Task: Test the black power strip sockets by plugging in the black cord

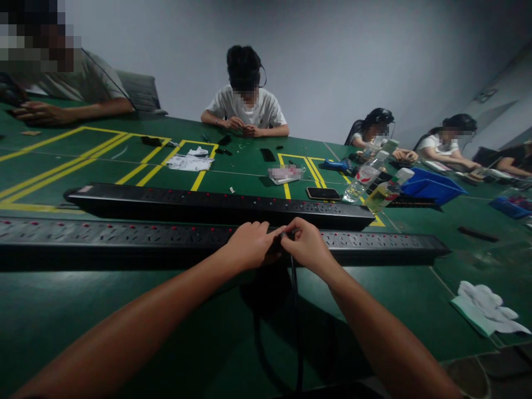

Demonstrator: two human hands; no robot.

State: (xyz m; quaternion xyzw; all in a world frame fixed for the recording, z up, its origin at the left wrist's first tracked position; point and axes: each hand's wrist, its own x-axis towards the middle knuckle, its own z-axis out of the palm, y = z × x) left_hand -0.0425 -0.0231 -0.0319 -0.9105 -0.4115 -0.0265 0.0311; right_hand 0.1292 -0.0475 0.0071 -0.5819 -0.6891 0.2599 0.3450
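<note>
A long black power strip (pixel 374 241), with rows of sockets and small red parts, lies across the green table before me. My left hand (pixel 252 245) is closed over its middle, with the index finger reaching right toward my other hand. My right hand (pixel 308 246) pinches the upper end of a black cable (pixel 296 316) against the strip; the fingers hide the tip. From there the cable hangs down over the table toward me. Behind it lies a second black power strip (pixel 224 206), roughly parallel.
White gloves (pixel 484 307) lie at the right. Beyond the strips are a phone (pixel 323 193), two bottles (pixel 388 191), a blue bin (pixel 434 185) and crumpled white paper (pixel 190 160). Yellow tape (pixel 124 138) marks the table. Several people sit along the far side, one (pixel 245 105) directly opposite.
</note>
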